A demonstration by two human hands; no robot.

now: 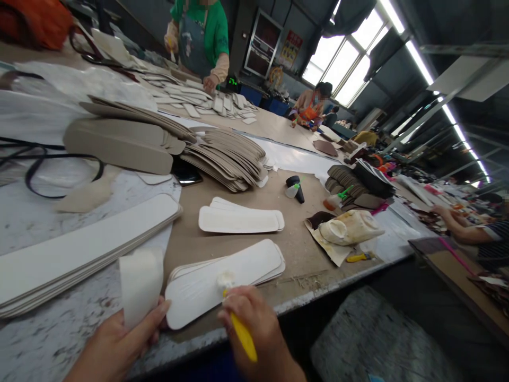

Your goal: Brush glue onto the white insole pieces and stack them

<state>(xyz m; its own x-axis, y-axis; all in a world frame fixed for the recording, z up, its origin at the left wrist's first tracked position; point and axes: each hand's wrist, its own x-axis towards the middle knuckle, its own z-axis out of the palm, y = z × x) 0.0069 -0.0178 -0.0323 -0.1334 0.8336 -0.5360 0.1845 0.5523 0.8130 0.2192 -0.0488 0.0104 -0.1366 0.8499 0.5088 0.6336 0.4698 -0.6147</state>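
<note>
My right hand (254, 326) is closed round a yellow-handled brush (243, 334). Its pale, glue-coated head (225, 279) rests on the top white insole piece (234, 268) of a small stack at the table's front edge. My left hand (119, 339) pinches a curled white piece (140, 281) just left of that stack, fingers pressed on its lower edge. A second small pile of white pieces (238, 218) lies a little farther back.
Long white strips (79, 249) lie at left, and fanned beige insole stacks (230, 156) behind. A black phone (186, 174), a glue bottle (295, 188) and a dirty plastic jug (350, 227) sit mid-table. Other people work at the far end (199, 37) and right (477, 233).
</note>
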